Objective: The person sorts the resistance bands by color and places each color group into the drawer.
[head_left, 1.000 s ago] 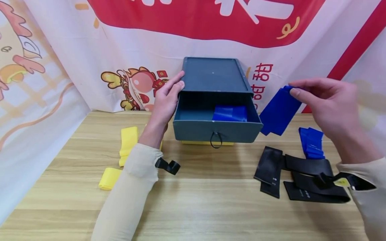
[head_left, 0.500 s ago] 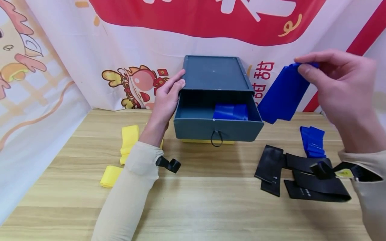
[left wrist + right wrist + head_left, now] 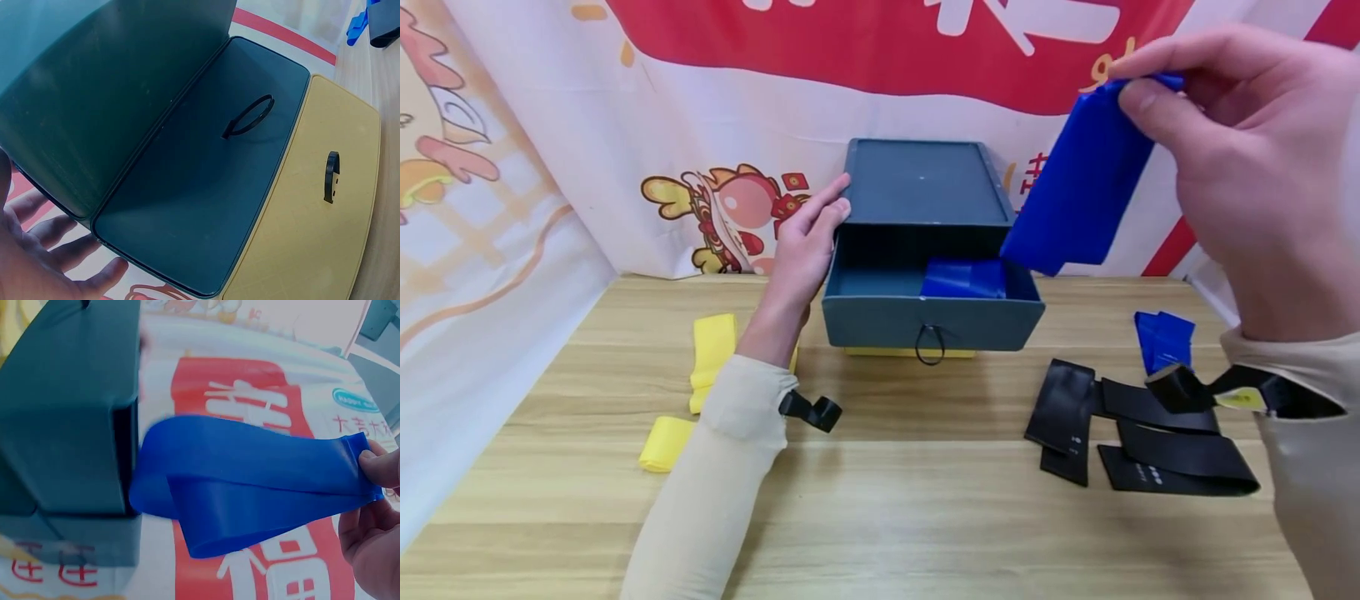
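A blue resistance band (image 3: 1082, 179), a flat loop, hangs from the thumb and fingers of my right hand (image 3: 1277, 150), pinched at its upper end. Its lower end is at the right side of the pulled-out teal drawer (image 3: 928, 325), seen from above. Inside that drawer, on its right, lies another blue band (image 3: 966, 279). My left hand (image 3: 805, 237) rests along the left side of the drawer unit (image 3: 925, 179), fingers extended. Below the open drawer, the left wrist view shows a closed teal drawer (image 3: 200, 169) and a yellow drawer (image 3: 312, 187), each with a black loop pull.
Yellow bands (image 3: 713, 354) lie on the wooden table (image 3: 887, 517) to the left, one partly behind my left arm. Black bands (image 3: 1063, 408) and another blue band (image 3: 1165, 342) lie to the right. A printed cloth (image 3: 737, 108) hangs close behind the unit.
My right hand has risen, lifting the blue band higher, and the band's lower end has swung left toward the open drawer. The left hand and drawer unit stay put.
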A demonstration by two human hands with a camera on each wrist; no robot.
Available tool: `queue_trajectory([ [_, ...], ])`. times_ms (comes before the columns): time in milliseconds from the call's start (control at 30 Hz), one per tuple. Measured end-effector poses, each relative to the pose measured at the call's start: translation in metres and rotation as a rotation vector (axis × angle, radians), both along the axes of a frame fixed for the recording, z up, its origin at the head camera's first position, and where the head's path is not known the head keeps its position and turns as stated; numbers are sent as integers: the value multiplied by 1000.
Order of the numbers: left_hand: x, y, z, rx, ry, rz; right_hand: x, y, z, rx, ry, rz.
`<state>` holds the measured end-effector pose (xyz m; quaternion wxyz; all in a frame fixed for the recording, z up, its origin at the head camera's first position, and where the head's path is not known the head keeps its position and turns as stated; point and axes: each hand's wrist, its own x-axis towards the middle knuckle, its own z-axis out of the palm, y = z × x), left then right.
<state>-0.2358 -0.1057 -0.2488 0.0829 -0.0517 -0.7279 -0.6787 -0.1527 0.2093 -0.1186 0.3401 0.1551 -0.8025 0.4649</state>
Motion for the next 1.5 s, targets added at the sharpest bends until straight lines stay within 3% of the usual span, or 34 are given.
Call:
queue_trajectory([
  [200, -1, 0, 0, 0, -6, -4, 0, -25, 1, 19, 32, 132],
  [433, -2, -1, 0, 2, 10, -2, -19, -55, -10, 49, 5, 269],
  [633, -2, -2, 0, -2, -7, 12, -29, -81, -15, 71, -70, 308],
  [800, -2, -2, -1, -4, 6, 6, -31, -92, -20, 102, -80, 346],
  [1267, -1, 0, 2, -1, -24, 10, -8, -94, -44, 194, -135, 446],
  [1500, -1, 1, 2, -1, -14, 13, -18, -97, -52, 284, -309, 368],
])
